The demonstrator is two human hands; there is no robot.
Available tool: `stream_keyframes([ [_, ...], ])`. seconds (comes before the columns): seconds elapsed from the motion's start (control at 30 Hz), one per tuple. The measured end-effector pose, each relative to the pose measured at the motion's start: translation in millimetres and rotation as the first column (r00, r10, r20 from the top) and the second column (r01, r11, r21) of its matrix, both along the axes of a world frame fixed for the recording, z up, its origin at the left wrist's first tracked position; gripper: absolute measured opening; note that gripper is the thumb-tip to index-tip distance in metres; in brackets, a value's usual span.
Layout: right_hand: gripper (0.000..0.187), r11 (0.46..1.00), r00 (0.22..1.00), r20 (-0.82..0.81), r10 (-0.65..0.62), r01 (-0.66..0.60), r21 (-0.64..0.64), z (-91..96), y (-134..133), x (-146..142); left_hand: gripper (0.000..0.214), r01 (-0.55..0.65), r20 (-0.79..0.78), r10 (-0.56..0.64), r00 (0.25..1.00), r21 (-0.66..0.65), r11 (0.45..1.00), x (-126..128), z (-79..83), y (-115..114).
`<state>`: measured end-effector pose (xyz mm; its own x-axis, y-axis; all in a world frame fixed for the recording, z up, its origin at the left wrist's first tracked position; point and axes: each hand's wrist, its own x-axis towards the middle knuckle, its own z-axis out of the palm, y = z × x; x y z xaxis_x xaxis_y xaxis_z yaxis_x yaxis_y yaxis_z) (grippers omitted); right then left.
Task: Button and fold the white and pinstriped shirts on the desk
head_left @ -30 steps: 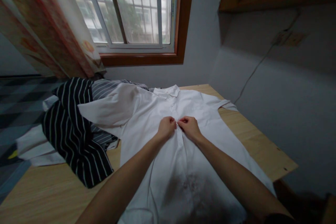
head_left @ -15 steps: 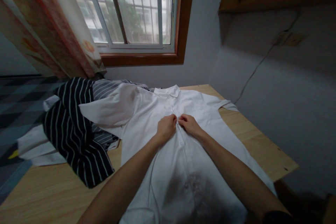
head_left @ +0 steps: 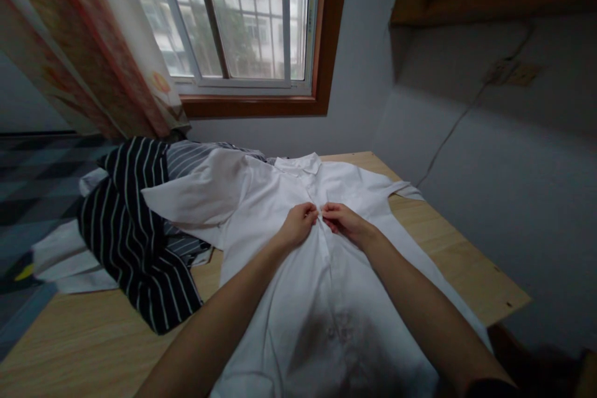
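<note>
A white collared shirt (head_left: 261, 211) lies front-up on a wooden table (head_left: 88, 336), its collar toward the window. My left hand (head_left: 298, 225) and my right hand (head_left: 345, 222) meet at the shirt's front placket, a little below the collar. Both hands have their fingers pinched on the fabric edges there. What lies between the fingertips is too small to see. The shirt's left sleeve spreads over a pile of other clothes.
A black garment with white stripes (head_left: 135, 242) and a grey striped one (head_left: 196, 158) lie heaped at the table's left. A window (head_left: 242, 18) and a patterned curtain (head_left: 88, 56) stand behind. A wall with a cable (head_left: 448, 130) runs along the right.
Both hands have crept slightly up the placket toward the collar, still pinched together. The shirt and the other clothes lie as before.
</note>
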<state>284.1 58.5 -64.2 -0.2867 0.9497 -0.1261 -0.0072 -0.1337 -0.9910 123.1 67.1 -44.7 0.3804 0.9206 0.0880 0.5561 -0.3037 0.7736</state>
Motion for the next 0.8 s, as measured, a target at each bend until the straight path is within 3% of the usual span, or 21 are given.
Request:
stream_keyframes([
  [0.07,0.019,0.996,0.982,0.176,-0.072,0.060,0.072,0.5,-2,-4,0.022,-0.025,-0.160,0.044,0.986,0.121,0.992,-2,-1.1,-2],
  [0.1,0.018,0.979,0.935,0.311,-0.169,0.122,0.166,0.4,-4,-7,0.023,-0.028,-0.260,0.074,0.963,0.176,0.984,-3,-2.2,-3],
  [0.17,0.015,0.886,0.726,0.553,-0.409,0.171,0.431,-0.8,-9,-12,0.024,-0.011,-0.417,0.130,0.899,0.277,0.961,-6,-5.3,-6],
  [0.23,0.020,0.794,0.480,0.678,-0.557,0.067,0.605,-3.6,-14,-15,0.024,0.016,-0.481,0.183,0.858,0.380,0.925,-8,-9.2,-10],
  [0.3,0.036,0.807,0.326,0.772,-0.545,-0.047,0.589,-7.7,-16,-13,0.029,0.043,-0.508,0.207,0.836,0.437,0.898,-11,-13.6,-12],
  [0.37,0.048,0.864,0.247,0.851,-0.464,-0.084,0.496,-12.4,-15,-9,0.037,0.083,-0.550,0.176,0.817,0.414,0.907,-14,-17.8,-12],
  [0.43,0.053,0.900,0.222,0.888,-0.402,-0.083,0.428,-16.2,-11,-6,0.042,0.125,-0.593,0.122,0.796,0.358,0.925,-18,-21.2,-9],
  [0.6,0.057,0.927,0.233,0.907,-0.351,-0.048,0.372,-19.2,9,-7,0.049,0.187,-0.638,0.051,0.769,0.301,0.935,-26,-24.4,14],
  [0.8,0.048,0.889,0.278,0.853,-0.442,0.006,0.458,-14.9,26,-11,0.050,0.202,-0.641,0.052,0.766,0.316,0.927,-29,-24.4,35],
])
